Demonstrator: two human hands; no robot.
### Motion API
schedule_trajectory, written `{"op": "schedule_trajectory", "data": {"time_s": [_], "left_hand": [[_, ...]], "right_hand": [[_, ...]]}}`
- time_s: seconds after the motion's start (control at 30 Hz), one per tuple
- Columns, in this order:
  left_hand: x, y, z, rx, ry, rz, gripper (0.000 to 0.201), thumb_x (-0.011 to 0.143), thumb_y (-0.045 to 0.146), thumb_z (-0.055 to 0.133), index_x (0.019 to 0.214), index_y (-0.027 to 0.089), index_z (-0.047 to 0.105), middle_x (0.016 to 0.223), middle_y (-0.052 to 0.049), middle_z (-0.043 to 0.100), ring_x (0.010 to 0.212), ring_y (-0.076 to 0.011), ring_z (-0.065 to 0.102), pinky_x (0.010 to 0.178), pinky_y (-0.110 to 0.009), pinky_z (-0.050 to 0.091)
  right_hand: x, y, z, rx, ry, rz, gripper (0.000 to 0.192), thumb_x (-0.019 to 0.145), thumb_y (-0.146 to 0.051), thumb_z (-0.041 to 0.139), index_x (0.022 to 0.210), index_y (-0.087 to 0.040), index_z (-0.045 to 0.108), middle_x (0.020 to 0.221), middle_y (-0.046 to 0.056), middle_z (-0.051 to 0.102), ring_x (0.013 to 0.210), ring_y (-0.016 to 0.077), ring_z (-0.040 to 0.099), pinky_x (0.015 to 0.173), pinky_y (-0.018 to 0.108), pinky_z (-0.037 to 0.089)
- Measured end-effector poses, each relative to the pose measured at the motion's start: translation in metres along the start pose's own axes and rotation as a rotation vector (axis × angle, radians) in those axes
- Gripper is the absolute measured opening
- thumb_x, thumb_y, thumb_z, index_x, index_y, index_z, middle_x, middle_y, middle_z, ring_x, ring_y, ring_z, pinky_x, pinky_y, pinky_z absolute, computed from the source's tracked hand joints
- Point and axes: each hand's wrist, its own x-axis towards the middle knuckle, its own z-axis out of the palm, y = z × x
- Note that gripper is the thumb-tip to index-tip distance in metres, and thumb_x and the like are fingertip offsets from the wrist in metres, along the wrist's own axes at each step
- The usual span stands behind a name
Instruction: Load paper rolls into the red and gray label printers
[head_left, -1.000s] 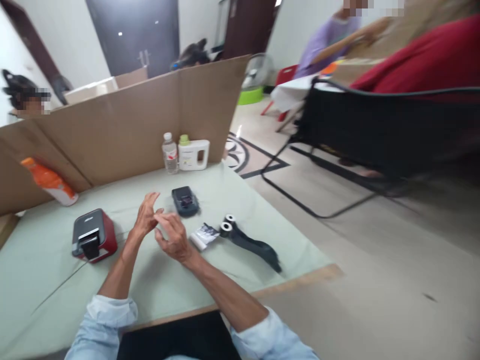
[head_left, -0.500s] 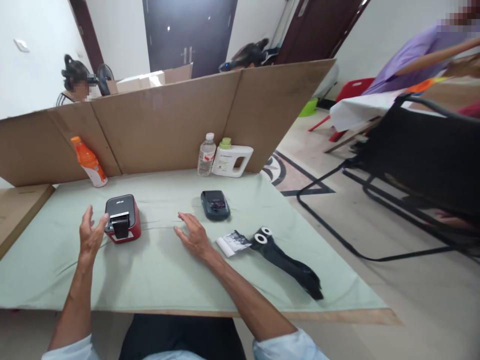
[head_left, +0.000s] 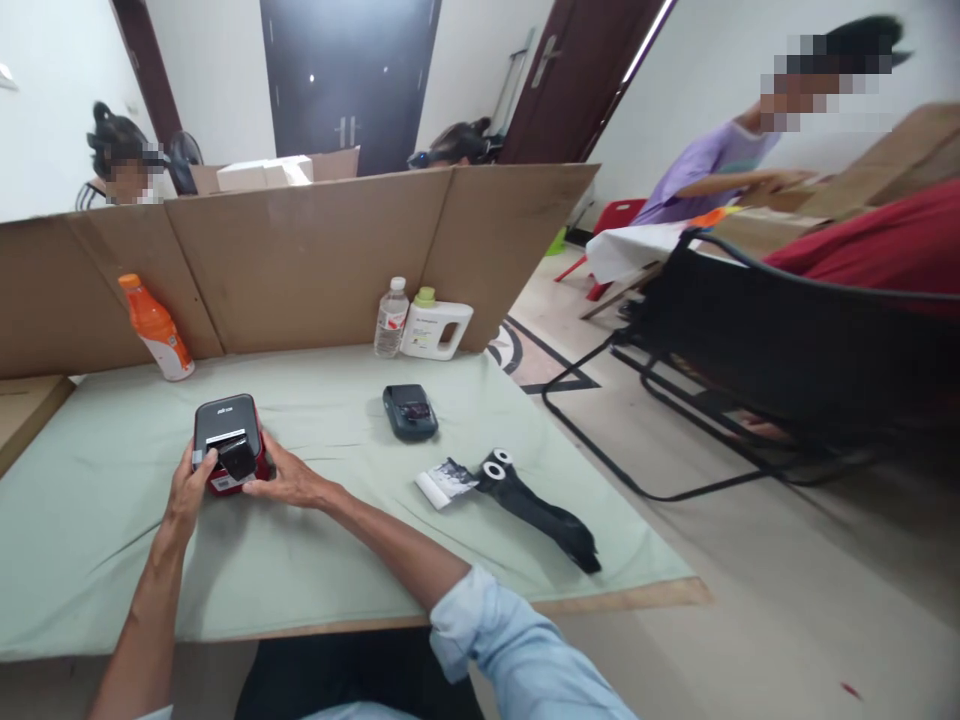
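I had my left hand (head_left: 186,492) and right hand (head_left: 289,483) grasping either side of the red-and-black label printer (head_left: 226,440), which sat on the green table cover (head_left: 90,520), left of the small dark device (head_left: 409,411).

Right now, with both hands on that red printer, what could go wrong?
The left hand and right hand only cradle the red printer by its sides, so it might slip or tip as it is handled. Its black front flap hangs open between the thumbs and could catch a finger or snap.
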Motion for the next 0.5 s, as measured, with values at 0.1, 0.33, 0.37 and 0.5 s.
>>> {"op": "schedule_trajectory", "data": {"time_s": [0.1, 0.33, 0.37, 0.5], "left_hand": [[-0.003, 0.003, 0.005, 0.03, -0.007, 0.015, 0.081, 0.082, 0.063, 0.074, 0.149, 0.02, 0.057, 0.145, -0.011, 0.067, 0.137, -0.0324, 0.061, 0.121, -0.046, 0.044], [-0.011, 0.018, 0.06, 0.037, -0.23, 0.144, 0.079, 0.09, 0.061, 0.065, 0.156, 0.019, 0.049, 0.153, -0.012, 0.06, 0.145, -0.0318, 0.054, 0.125, -0.044, 0.04], [-0.011, 0.02, 0.072, 0.036, -0.262, 0.154, 0.079, 0.091, 0.06, 0.064, 0.156, 0.019, 0.048, 0.154, -0.012, 0.06, 0.144, -0.0315, 0.054, 0.125, -0.044, 0.04], [-0.011, 0.023, 0.114, 0.059, -0.369, 0.194, 0.076, 0.096, 0.06, 0.058, 0.158, 0.018, 0.044, 0.151, -0.012, 0.061, 0.142, -0.0301, 0.056, 0.123, -0.042, 0.043]], "right_hand": [[-0.007, -0.004, 0.002, -0.021, 0.06, -0.042, 0.096, 0.084, -0.042, 0.083, 0.163, -0.022, 0.033, 0.156, 0.012, 0.056, 0.138, 0.0309, 0.059, 0.114, 0.045, 0.051], [-0.057, -0.016, -0.031, -0.224, 0.27, 0.011, 0.075, 0.087, -0.027, 0.074, 0.156, -0.022, 0.044, 0.145, 0.011, 0.063, 0.127, 0.0297, 0.064, 0.11, 0.046, 0.053], [-0.064, -0.015, -0.037, -0.248, 0.308, 0.025, 0.073, 0.088, -0.027, 0.073, 0.155, -0.022, 0.045, 0.144, 0.012, 0.064, 0.125, 0.0294, 0.065, 0.109, 0.046, 0.053], [-0.085, -0.005, -0.063, -0.305, 0.434, 0.058, 0.07, 0.09, -0.028, 0.069, 0.156, -0.022, 0.046, 0.138, 0.012, 0.067, 0.118, 0.0282, 0.067, 0.103, 0.044, 0.057]]}}
